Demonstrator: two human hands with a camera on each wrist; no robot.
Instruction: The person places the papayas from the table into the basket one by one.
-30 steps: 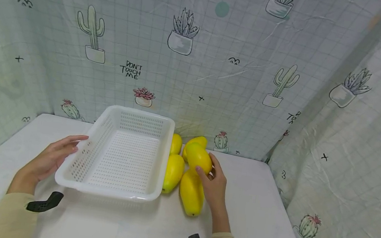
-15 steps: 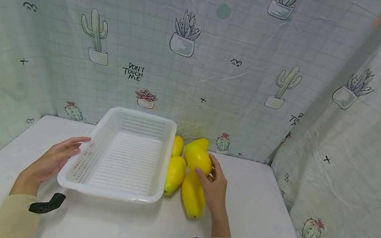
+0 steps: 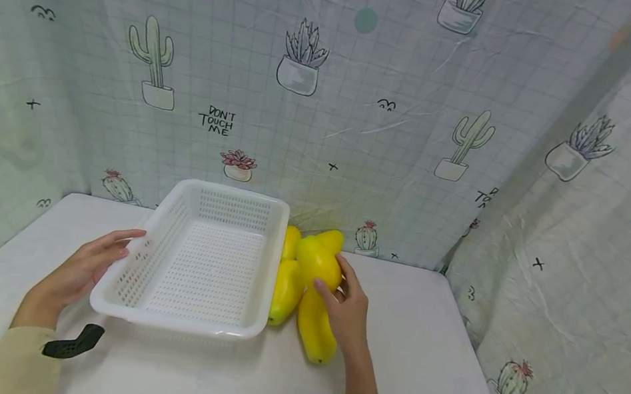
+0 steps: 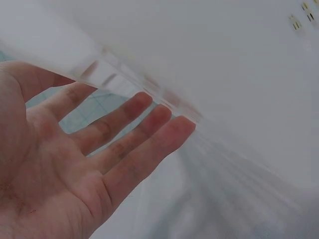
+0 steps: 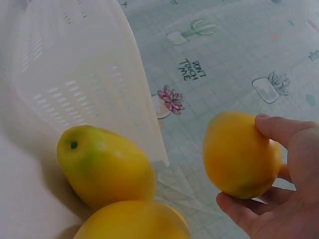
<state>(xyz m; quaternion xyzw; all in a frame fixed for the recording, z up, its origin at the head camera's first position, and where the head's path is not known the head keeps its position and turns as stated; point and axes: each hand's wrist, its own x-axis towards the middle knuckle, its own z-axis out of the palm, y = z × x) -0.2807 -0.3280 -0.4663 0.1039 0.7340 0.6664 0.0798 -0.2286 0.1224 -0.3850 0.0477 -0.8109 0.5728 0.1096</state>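
My right hand holds a yellow mango between thumb and fingers, above a group of other mangoes. In the right wrist view the held mango hangs apart from a green-tipped mango. A white perforated plastic basket stands left of the fruit, with nothing inside. At its left side, my left hand touches the basket with fairly straight fingers. The left wrist view shows those fingertips against the basket's outer wall; the thumb's tip is hidden there.
Several mangoes crowd the basket's right side, including one at the front and one at the back. Everything stands on a white table. A cactus-print curtain rises behind the table and along both sides.
My right hand has shifted slightly left with the mango, toward the basket. My left hand and the basket stay nearly in place; the view sways a little.
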